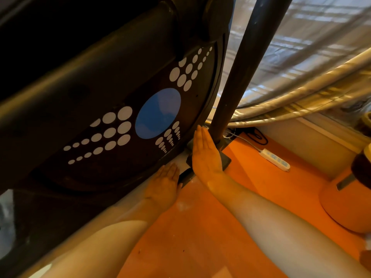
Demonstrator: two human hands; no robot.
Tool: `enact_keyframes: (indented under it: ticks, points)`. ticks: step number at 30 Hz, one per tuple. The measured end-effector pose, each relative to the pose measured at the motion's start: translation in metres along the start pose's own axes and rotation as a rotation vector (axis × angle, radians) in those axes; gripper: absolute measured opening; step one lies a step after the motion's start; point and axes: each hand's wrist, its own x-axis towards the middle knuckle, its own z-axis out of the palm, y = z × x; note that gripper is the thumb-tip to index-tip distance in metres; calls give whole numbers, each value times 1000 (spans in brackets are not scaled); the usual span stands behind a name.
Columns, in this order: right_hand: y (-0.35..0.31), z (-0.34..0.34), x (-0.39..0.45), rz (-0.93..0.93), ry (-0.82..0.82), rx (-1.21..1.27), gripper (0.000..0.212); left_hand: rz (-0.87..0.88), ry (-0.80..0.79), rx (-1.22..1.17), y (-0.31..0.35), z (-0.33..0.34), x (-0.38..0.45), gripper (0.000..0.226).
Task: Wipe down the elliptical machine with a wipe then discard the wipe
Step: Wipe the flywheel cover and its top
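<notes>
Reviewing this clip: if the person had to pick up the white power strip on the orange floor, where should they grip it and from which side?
Probably across the middle of the power strip, from above. It lies flat on the orange floor, long and narrow, so thumb and fingers can pinch its two long edges. Its cord leaves the far end, so avoid that end.

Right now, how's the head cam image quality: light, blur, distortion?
Head view: warm orange cast on both arms and floor; the elliptical housing upper left falls into near-black shadow; curtain is motion-smeared; wide-angle bends edges; left hand and right hand stay fairly sharp.
</notes>
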Motion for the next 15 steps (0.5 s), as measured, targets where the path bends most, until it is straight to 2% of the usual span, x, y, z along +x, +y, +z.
enact_keyframes:
  ticks: [3,6,8,15]
  points:
    - [1,21,-14,38,81,226,72,-2,18,-12,0,0,1,61]
    - [0,39,-23,73,194,275,88,4,13,-13,0,0,1,61]
    - [2,44,-24,65,200,262,94,3,13,-12,0,1,1,60]
    - [29,45,-29,-79,203,84,85,-8,-8,-44,0,0,1,60]
